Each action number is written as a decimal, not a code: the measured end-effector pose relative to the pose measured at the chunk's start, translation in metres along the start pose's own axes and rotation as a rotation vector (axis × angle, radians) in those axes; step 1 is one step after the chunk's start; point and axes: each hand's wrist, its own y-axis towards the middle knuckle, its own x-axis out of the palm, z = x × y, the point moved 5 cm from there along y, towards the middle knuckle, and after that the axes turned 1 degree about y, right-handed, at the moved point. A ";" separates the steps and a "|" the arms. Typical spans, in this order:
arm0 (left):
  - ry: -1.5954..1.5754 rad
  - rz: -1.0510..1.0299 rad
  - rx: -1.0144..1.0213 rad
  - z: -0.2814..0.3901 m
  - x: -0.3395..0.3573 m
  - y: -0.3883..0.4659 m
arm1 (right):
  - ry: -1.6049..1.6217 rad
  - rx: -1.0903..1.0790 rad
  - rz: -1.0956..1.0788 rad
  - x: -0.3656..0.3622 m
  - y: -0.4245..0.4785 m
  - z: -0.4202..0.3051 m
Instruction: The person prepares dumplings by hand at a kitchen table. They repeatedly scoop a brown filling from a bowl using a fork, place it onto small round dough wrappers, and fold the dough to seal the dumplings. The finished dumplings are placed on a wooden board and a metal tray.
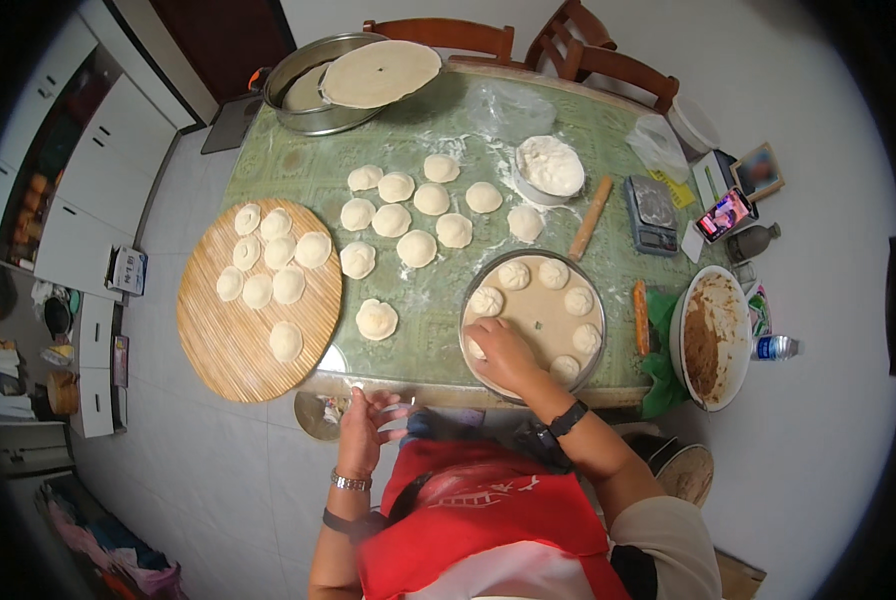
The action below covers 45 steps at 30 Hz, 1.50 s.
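Observation:
My right hand (502,354) reaches over the left side of a round, cloth-lined steamer tray (541,319), its fingers on a pleated bun (476,349). More pleated buns (578,301) stand in a ring along the tray's rim. My left hand (373,421) hangs in front of the table edge, fingers spread, holding nothing. Flat dough rounds (416,248) lie on the green tablecloth (425,300), one of them (376,319) nearest my left hand. Further dough rounds (289,285) rest on a round slatted wooden board (215,330). What lies under my right palm is hidden.
A rolling pin (591,219), a flour bowl (550,171) and a digital scale (650,214) are behind the tray. Right of it stands a white bowl of brown filling (710,337). A metal steamer (320,120) sits at the back left. The board overhangs the table's left edge.

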 end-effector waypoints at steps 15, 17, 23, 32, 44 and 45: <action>-0.056 0.068 0.041 0.032 -0.055 0.016 | 0.048 0.204 0.199 -0.005 -0.015 -0.002; -0.052 0.070 0.057 0.038 -0.065 0.019 | 0.033 0.249 0.218 -0.005 -0.016 -0.001; -0.101 0.169 0.173 0.062 -0.107 0.030 | -0.013 0.353 0.182 0.007 -0.020 0.004; 0.927 0.436 0.871 0.133 -0.151 0.069 | -0.031 0.413 0.252 -0.001 -0.026 -0.010; 1.296 0.163 0.757 0.155 -0.135 0.095 | 0.037 0.465 0.296 -0.027 -0.068 -0.040; 1.352 0.153 0.789 0.156 -0.130 0.093 | 0.085 0.518 0.334 -0.035 -0.078 -0.039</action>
